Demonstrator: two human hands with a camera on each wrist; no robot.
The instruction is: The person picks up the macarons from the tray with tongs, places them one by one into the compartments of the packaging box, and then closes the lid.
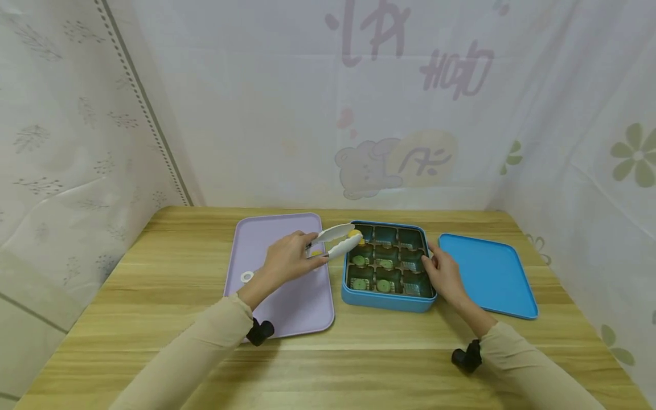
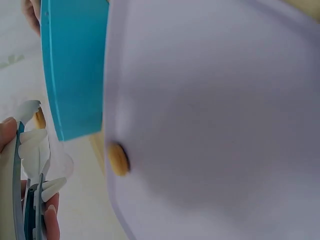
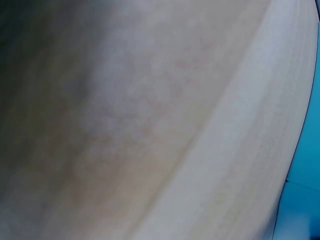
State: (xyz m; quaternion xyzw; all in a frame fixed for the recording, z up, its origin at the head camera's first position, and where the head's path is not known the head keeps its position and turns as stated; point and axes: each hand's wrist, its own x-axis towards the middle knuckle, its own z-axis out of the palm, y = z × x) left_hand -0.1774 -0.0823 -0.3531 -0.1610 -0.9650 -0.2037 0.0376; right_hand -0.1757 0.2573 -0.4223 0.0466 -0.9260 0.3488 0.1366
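Observation:
My left hand (image 1: 288,259) grips a pair of tongs (image 1: 344,246) with white scalloped tips. Between those tips is a yellow macaron (image 1: 353,233), over the back left compartment of the blue box (image 1: 384,300). A dark divided insert fills the box, and several green round pieces (image 1: 383,285) sit in its left and middle columns. At the box's right wall, my right hand (image 1: 445,274) holds the rim, thumb on top. Another yellow macaron (image 2: 118,159) lies by the edge of the lilac tray (image 1: 292,319). Blurred skin fills much of the right wrist view.
A blue lid (image 1: 489,273) lies flat to the right of the box. The lilac tray is on the left, close beside the box. A white ring (image 1: 247,277) shows behind the left hand, above or on the tray. Patterned curtains (image 1: 256,114) hang around the wooden table (image 1: 359,370).

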